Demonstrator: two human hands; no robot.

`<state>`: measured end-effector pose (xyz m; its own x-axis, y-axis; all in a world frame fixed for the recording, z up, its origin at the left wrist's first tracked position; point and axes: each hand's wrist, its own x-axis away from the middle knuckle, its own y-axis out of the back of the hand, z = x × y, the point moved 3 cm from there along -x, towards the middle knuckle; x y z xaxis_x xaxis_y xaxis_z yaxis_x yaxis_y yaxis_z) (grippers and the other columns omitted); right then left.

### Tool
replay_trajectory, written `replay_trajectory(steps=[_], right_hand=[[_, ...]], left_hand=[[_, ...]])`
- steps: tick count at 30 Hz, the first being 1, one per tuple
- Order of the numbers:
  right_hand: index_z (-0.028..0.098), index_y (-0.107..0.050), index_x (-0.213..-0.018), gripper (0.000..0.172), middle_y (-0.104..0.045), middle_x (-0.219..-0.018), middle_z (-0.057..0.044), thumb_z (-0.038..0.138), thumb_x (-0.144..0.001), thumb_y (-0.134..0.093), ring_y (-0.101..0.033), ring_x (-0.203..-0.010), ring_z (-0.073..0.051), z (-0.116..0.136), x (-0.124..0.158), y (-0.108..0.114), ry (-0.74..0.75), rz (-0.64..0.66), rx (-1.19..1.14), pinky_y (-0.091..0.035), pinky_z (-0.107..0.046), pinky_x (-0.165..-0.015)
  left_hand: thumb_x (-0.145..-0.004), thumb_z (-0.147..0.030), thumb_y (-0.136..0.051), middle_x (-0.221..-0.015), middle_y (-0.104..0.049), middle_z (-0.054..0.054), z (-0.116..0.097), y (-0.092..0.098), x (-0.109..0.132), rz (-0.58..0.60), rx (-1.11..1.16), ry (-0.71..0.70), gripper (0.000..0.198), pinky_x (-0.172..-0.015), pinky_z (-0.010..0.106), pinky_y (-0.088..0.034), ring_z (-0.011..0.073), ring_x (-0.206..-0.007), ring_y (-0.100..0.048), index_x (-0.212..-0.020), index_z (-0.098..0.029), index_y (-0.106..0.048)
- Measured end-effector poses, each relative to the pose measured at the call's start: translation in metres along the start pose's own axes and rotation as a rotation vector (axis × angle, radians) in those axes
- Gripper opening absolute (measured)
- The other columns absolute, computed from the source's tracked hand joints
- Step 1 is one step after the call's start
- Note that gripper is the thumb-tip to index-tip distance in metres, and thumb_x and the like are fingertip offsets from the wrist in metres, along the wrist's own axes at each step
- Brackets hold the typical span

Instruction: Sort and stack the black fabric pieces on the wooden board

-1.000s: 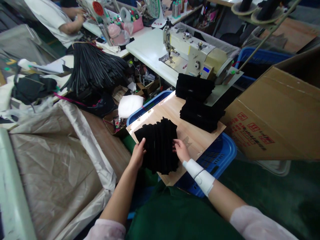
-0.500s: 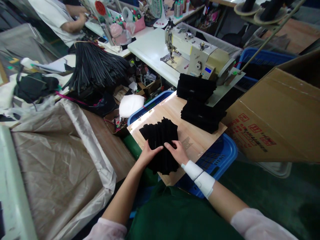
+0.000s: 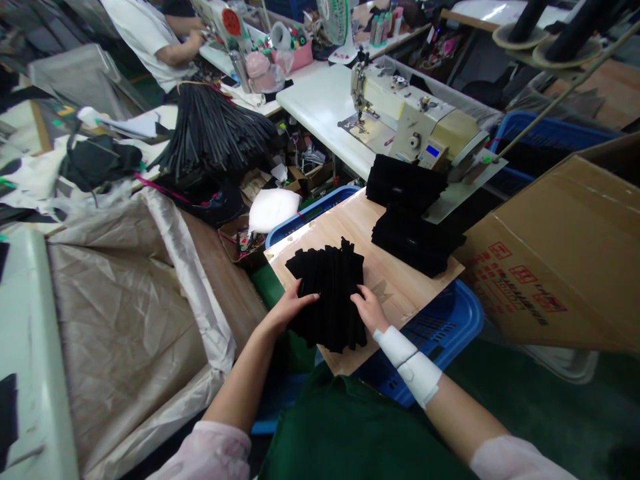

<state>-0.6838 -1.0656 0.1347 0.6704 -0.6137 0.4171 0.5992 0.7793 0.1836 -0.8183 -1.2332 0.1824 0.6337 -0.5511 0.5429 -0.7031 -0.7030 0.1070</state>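
A bundle of black fabric pieces lies on a wooden board in front of me, its edges uneven and fanned out. My left hand grips the bundle's left side, thumb on top and the other fingers mostly hidden. From the right, my right hand holds the opposite side in the same way, with a white band around that wrist. Two more black fabric stacks, a far one and a nearer one, rest toward the board's back right.
The wooden board lies across a blue plastic basket. Behind it stands a sewing machine on a white table. A cardboard box is at right, a cloth-lined bin at left. Another person works at the back left.
My thumbs have moved apart, from nearly meeting over the middle of the bundle to its two sides. The bundle looks spread a little differently. The view has shifted slightly left.
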Motion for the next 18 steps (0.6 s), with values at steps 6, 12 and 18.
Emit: replay_trajectory(steps=[6,12,18], right_hand=[[0.017,-0.069,-0.104,0.036,-0.072,-0.108,-0.009,0.039,-0.078,-0.057,-0.065,-0.104,-0.025,0.000,0.004,-0.001,0.029,0.011,-0.012,-0.051,-0.040,-0.092],[0.017,-0.068,-0.106,0.038,-0.069,-0.112,-0.012,0.045,-0.084,-0.055,-0.065,-0.101,-0.024,-0.001,0.008,-0.005,0.163,0.015,0.027,-0.053,-0.040,-0.088],[0.017,-0.068,-0.095,0.026,-0.068,-0.102,-0.010,0.034,-0.077,-0.063,-0.065,-0.083,-0.019,0.001,0.008,-0.014,0.190,-0.060,0.069,-0.054,-0.037,-0.083]], left_hand=[[-0.072,-0.034,-0.074,-0.128,-0.063,0.013,0.000,-0.011,-0.003,-0.169,-0.130,-0.002,0.064,-0.108,0.045,-0.043,0.0299,-0.121,-0.057,-0.129,-0.015,-0.052],[-0.066,-0.058,-0.077,-0.156,-0.027,0.024,-0.007,-0.038,0.007,-0.363,-0.354,-0.080,0.113,-0.118,0.050,-0.025,0.0352,-0.145,-0.026,-0.151,-0.011,-0.017],[-0.068,-0.054,-0.075,-0.156,-0.021,0.028,-0.007,-0.048,0.007,-0.364,-0.522,-0.090,0.118,-0.118,0.052,-0.022,0.0369,-0.147,-0.019,-0.152,-0.007,-0.007]])
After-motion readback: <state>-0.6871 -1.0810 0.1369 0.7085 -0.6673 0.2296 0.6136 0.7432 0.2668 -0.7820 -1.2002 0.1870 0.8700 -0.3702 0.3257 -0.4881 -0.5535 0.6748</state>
